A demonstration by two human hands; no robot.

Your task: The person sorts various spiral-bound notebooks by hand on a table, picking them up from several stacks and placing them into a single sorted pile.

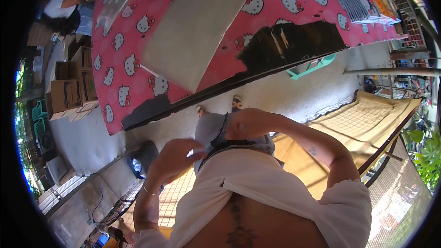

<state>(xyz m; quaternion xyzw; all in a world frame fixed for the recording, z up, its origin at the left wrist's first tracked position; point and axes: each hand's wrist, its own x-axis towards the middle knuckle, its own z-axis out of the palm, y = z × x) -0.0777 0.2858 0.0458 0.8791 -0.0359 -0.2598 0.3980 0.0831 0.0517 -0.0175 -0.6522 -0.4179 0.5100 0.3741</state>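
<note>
One translucent grey plastic sheet [197,32], or perhaps a thin stack, lies flat toward eleven o'clock on the pink-covered tabletop [226,64], one corner just beside the front edge. Nothing visible weighs it down, so a brushing forearm or a draught could send it over that edge.

Neither hand touches it. The right hand [243,124], close to the centre toward five o'clock, is at the waist of the grey shorts [210,126]; its fingertips are hidden, so I cannot tell whether that grip is closed on cloth. Toward half past seven, the left hand [177,154] has an empty-looking grip, thumb spread from curled fingers.

At half past one the covering is torn back to a dark patch [317,39]; its ragged border could catch a sheet dragged across it. Farther out that way, the spiral-bound notebooks [350,0] might topple if bumped. Toward two o'clock, the green stool [317,65] beneath the tabletop could trip a foot.
</note>
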